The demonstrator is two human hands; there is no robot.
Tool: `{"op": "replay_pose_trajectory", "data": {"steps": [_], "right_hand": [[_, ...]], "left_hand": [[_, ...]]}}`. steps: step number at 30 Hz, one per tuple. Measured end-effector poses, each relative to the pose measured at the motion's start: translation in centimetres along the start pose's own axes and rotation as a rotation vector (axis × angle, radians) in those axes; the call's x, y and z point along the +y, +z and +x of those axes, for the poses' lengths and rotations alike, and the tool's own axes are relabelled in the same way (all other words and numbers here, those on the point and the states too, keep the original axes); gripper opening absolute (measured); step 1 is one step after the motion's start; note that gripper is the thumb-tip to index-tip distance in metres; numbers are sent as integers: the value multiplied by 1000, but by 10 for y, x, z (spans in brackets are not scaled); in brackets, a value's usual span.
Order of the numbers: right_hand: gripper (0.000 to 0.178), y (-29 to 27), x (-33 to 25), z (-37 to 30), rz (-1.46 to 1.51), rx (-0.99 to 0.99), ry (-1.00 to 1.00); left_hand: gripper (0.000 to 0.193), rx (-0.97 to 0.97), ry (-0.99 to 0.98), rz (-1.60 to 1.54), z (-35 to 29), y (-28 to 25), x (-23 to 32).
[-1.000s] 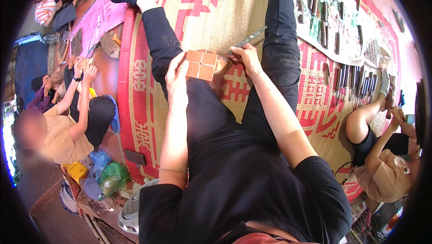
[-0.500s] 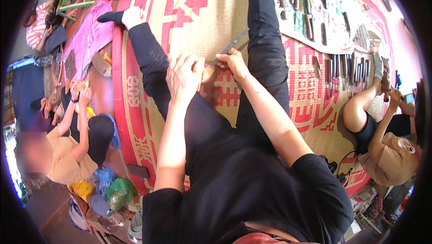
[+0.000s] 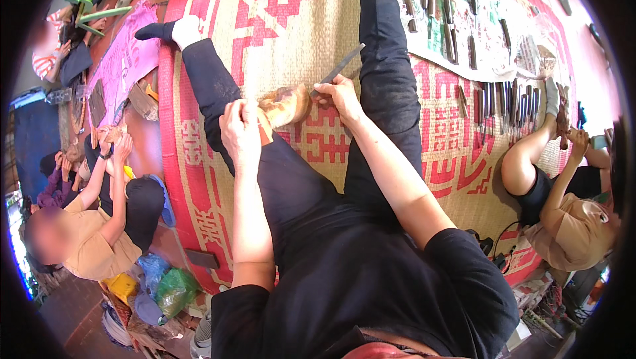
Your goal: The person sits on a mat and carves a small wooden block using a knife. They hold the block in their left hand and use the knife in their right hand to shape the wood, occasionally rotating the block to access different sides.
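In the head view, the only one here, the person sits with legs spread over a woven mat, hands working near the knees. The left hand clasps a brown slab, turned so that only a narrow part shows past the fingers. The right hand grips a long grey flat tool near its lower end, the far end slanting toward the right leg. Between the hands is a pale wooden piece; whether it rests on the mat or is propped by the left hand, I can't tell, nor whether the tool's near end meets it. I take the step in hand for handling the slab beside the wood, the tool kept ready; the next move would call for a firm left grip, the wood steadied, and the tool's end clear of those fingers. A second ago the slab's face of four squares was turned up in plain sight; half a second ago the back of the left hand hid most of it. Now it stands nearly edge-on, and far more of the wood shows, while the right hand grips the tool much as before.
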State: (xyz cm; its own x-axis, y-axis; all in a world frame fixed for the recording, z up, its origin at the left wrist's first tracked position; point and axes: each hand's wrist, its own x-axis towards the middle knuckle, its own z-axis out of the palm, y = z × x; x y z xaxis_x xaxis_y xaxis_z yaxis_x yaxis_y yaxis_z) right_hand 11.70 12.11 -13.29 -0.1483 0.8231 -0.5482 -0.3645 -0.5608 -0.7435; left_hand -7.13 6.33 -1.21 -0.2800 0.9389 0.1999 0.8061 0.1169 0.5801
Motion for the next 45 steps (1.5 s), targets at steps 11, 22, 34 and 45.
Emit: {"op": "replay_pose_trajectory", "data": {"steps": [11,22,34,45], "right_hand": [[11,0,-4,1,73,42,-56],[10,-3,-2,3,44,30,-39],[12,-1,-2,2,24,15,-22],[11,1,-1,1,7,13,-36]], "left_hand": [[29,-23,-140,-104,-6,-7,-11],[22,26,89,40,-11,1,-5],[22,31,89,8,-13,1,0],[23,-14,142,51,-15,1,7]]}}
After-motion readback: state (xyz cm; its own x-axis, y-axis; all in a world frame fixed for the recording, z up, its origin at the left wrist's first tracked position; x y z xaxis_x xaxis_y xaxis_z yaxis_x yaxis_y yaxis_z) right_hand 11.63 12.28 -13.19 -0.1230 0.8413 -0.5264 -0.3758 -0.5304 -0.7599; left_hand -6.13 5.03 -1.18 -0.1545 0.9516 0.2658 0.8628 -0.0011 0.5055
